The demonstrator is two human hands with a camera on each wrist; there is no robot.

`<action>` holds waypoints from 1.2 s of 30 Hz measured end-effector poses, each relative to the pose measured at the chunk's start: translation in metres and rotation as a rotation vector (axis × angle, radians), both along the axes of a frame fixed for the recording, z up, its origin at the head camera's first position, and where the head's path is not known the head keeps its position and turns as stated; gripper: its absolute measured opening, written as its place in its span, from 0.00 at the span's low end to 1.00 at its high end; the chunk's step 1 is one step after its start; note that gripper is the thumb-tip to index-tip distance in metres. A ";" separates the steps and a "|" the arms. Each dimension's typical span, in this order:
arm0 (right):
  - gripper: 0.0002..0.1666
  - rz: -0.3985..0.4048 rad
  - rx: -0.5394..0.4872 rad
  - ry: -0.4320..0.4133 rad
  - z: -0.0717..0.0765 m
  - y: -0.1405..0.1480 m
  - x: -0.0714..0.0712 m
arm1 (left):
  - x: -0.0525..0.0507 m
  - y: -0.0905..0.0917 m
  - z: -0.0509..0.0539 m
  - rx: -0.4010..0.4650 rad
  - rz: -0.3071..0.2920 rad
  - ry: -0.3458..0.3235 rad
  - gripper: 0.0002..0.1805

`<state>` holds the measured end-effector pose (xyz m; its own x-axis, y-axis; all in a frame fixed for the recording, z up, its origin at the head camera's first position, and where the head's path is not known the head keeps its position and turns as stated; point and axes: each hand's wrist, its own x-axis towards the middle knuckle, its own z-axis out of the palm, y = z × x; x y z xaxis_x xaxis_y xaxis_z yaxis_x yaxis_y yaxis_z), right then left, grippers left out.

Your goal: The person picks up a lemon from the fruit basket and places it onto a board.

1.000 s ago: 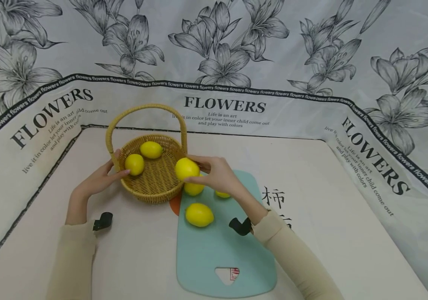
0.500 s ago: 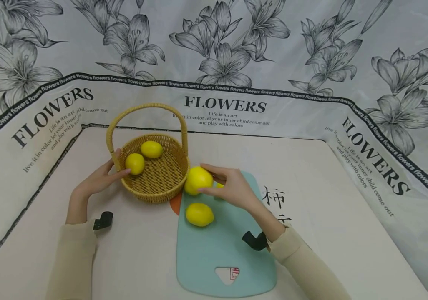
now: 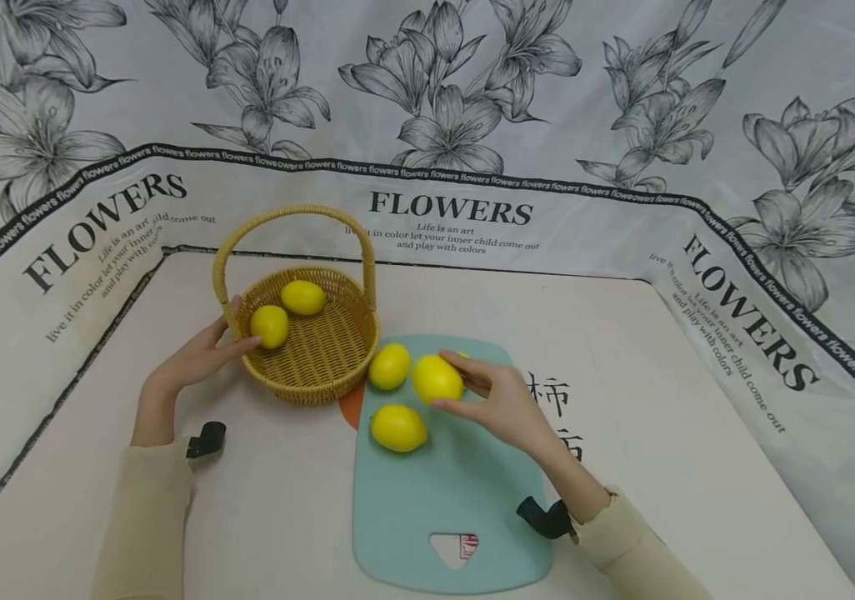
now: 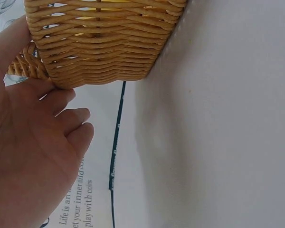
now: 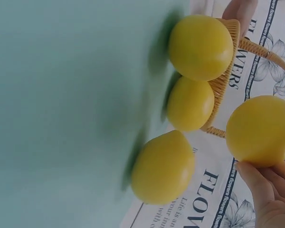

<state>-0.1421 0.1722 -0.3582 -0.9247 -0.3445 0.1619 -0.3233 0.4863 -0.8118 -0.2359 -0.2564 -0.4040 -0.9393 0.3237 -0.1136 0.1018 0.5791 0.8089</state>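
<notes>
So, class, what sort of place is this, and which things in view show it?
Probably a tabletop staged for filming rather than a kitchen: floral sheeting borders the pale table at back and sides, black wrist devices are in view, and a wicker basket and cutting board bear lemons.

This looks like a small staged corner, enclosed by a smooth grey-white sheet (image 3: 577, 229) printed with black line-drawn lilies (image 3: 452, 137) and the word FLOWERS (image 3: 452, 208), which hangs around the back and both sides of a pale, flat worktop (image 3: 667, 433). A light turquoise, rounded cutting board (image 3: 450, 492), a golden-brown woven wicker basket (image 3: 311, 390) and smooth yellow lemons (image 3: 398, 428) lend it a kitchen touch, though whether the room beyond the sheet is a home or a studio cannot be told.
</notes>
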 end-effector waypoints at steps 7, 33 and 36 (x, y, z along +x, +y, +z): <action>0.40 -0.065 0.035 -0.037 -0.008 0.015 0.010 | 0.000 0.000 0.000 -0.004 0.000 0.003 0.49; 0.42 0.002 0.202 -0.077 -0.033 0.031 0.016 | -0.001 0.000 -0.001 -0.001 0.002 -0.009 0.49; 0.44 0.011 0.209 -0.100 -0.033 0.032 0.016 | -0.001 0.000 -0.002 -0.004 0.003 -0.010 0.49</action>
<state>-0.1257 0.2045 -0.3913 -0.9285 -0.3713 -0.0064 -0.2524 0.6437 -0.7224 -0.2370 -0.2568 -0.4059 -0.9391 0.3203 -0.1241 0.0920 0.5825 0.8076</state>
